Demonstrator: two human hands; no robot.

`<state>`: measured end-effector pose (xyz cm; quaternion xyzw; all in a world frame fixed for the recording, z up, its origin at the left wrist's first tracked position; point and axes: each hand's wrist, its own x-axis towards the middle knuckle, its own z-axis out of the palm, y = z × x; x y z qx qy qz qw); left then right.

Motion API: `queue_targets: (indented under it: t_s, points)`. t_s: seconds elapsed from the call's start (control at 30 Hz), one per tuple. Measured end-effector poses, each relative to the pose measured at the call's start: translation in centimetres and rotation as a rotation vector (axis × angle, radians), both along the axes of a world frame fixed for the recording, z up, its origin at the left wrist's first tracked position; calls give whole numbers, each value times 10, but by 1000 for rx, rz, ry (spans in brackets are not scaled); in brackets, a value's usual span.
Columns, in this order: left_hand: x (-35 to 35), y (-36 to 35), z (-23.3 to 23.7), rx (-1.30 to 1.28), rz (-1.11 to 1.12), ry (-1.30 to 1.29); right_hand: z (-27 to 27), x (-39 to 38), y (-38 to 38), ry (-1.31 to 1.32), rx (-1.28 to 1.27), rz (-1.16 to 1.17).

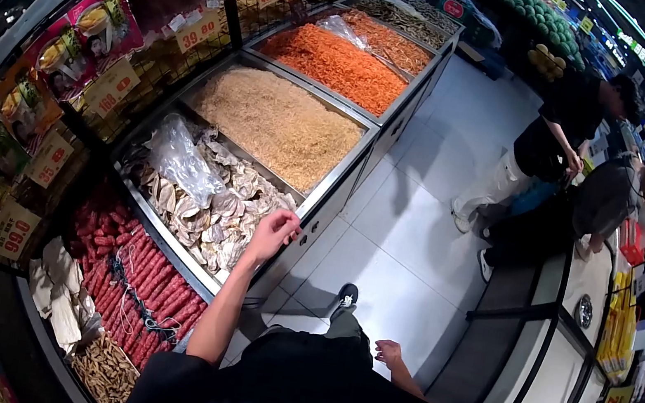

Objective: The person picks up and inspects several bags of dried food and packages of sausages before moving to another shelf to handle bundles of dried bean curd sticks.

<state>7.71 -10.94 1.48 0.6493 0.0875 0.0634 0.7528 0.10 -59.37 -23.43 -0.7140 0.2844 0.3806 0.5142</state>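
Observation:
My left hand (275, 228) reaches out over the near corner of a metal bin (323, 189) of pale dried slices (209, 209), fingers curled loosely, holding nothing I can see. A crumpled clear plastic bag (179, 155) lies on the dried slices to the left of that hand. My right hand (389, 353) hangs low at my side above the tiled floor (408, 239), fingers loosely bent and empty.
The counter runs away from me: red sausages (139, 283), a bin of tan shreds (280, 124), then orange dried shrimp (334, 66). Price tags (110, 86) hang on the rack at left. Two people (571, 155) stand by a white counter (557, 362) at right.

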Motion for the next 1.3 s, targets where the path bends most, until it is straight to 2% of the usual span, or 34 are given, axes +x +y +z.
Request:
queue_targets:
  t_s: [0.1, 0.17, 0.3, 0.53, 0.7, 0.9, 1.07, 1.2, 1.3]
  points:
    - [54, 27, 24, 83, 126, -43, 5, 64, -11, 28, 20, 21]
    - [79, 39, 44, 76, 190, -85, 10, 112, -19, 52, 135, 59]
    - [120, 58, 68, 102, 293, -110, 6, 222, -11, 20, 71, 290]
    - [167, 102, 101, 242, 433, -102, 33, 372, 41, -91, 152, 350]
    - [203, 169, 117, 302, 576, -153, 33, 419, 85, -108, 105, 407]
    - [239, 257, 133, 252, 730, -178, 38, 428, 120, -74, 128, 398]
    - [250, 314, 159, 295, 847, -221, 31, 435, 130, -14, 78, 448]
    - [254, 363, 190, 327, 980, -157, 33, 462, 139, 60, 53, 468]
    - [256, 405, 200, 317, 1074, -159, 39, 486, 150, 15, 83, 475]
